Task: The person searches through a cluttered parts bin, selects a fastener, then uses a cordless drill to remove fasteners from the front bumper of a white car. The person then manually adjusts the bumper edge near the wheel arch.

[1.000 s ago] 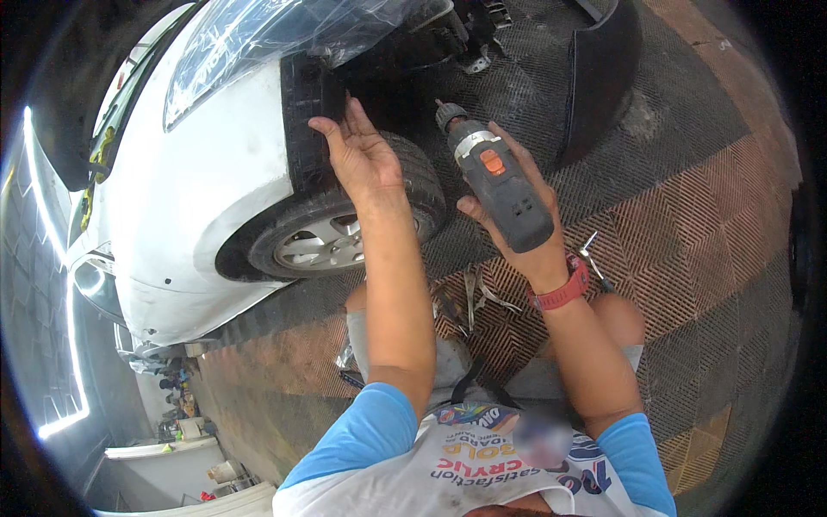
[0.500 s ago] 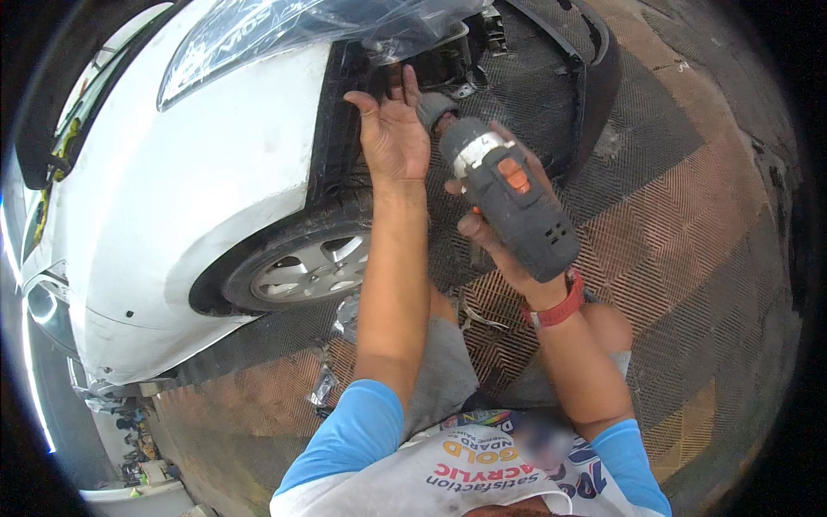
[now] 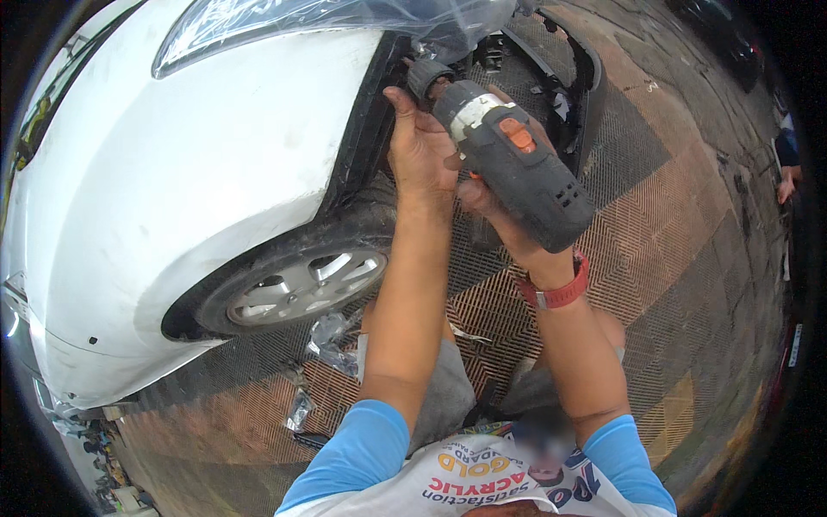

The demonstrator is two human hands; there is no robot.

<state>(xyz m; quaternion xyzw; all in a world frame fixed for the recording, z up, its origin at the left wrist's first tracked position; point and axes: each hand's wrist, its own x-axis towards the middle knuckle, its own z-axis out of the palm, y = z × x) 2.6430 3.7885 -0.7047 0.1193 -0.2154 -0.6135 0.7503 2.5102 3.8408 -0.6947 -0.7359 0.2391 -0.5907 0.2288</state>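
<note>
My right hand (image 3: 495,202) grips a dark grey cordless drill (image 3: 517,164) with an orange switch, its nose pointed up into the dark gap at the front of a white car's fender (image 3: 215,164). My left hand (image 3: 419,146) reaches up beside the drill's chuck, fingers spread against the black edge of the wheel arch. A red band (image 3: 558,293) circles my right wrist. The front wheel (image 3: 301,284) with its silver rim sits just below my left forearm.
A detached black bumper piece (image 3: 586,77) curves at the upper right. Clear plastic film covers the headlight (image 3: 284,26). Crumpled wrappers (image 3: 332,340) lie on the patterned brick paving (image 3: 689,233). Another person's hand (image 3: 786,183) shows at the far right edge.
Both hands and the drill have risen and closed in on the gap at the fender's front edge. The view has shifted nearer the car, so the wheel now sits lower left.
</note>
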